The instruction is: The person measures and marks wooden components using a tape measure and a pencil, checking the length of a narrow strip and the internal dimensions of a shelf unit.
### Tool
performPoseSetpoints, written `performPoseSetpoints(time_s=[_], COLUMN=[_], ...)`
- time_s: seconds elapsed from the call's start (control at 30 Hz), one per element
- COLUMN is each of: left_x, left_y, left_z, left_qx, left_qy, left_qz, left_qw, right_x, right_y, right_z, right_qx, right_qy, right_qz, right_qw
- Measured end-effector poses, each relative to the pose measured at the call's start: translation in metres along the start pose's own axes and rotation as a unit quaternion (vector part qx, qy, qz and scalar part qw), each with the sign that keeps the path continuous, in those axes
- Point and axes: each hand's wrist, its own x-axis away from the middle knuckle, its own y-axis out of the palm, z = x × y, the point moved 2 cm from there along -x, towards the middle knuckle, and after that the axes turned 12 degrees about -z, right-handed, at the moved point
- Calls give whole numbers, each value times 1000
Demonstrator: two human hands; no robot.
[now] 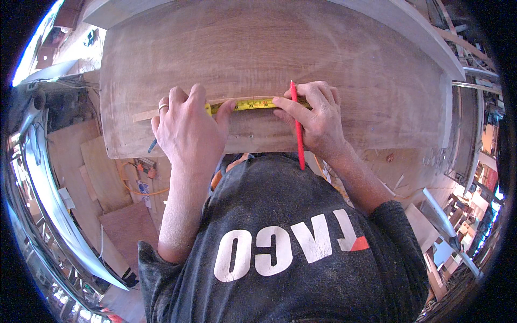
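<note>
A yellow tape measure (250, 104) stretches between my two hands above the wooden panel (269, 54). My left hand (191, 126) is closed over its left part, the thumb against the blade; the palm hides most of what lies beneath. A dark blue end (152, 145) pokes out below that hand; its kind I cannot make out. Alongside the blade runs a thin wood strip (144, 115), partly covered by my left hand. Between thumb and fingertips, my right hand (320, 116) pinches the blade's right part. That same hand also carries a red pen (299, 129), roughly upright in the picture.
Raised pale boards (398, 27) border the panel's far and right sides. On the floor at lower left are an orange tool (146, 169) with an orange cord and several wood sheets (129, 226). Long pale panels (59, 194) lean at the left; scrap pieces lie at right.
</note>
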Motion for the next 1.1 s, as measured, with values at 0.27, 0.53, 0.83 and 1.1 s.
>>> performPoseSetpoints(time_s=[0.27, 0.53, 0.83, 1.1], left_x=[1, 1, 1, 2], left_y=[-1, 2, 3, 2], left_z=[1, -1, -1, -1], left_qx=[1, -3, -8, -1], left_qy=[-4, -1, 1, 0], left_qz=[-2, 11, 19, 14], left_qw=[1000, 1000, 1000, 1000], right_x=[-38, -48, -49, -50], right_y=[-27, -19, -16, -17], right_z=[-2, 8, 8, 6], right_qx=[-271, -318, -311, -278], right_qy=[33, 116, 114, 93], right_qz=[4, -125, -151, -138], right_qw=[962, 933, 931, 946])
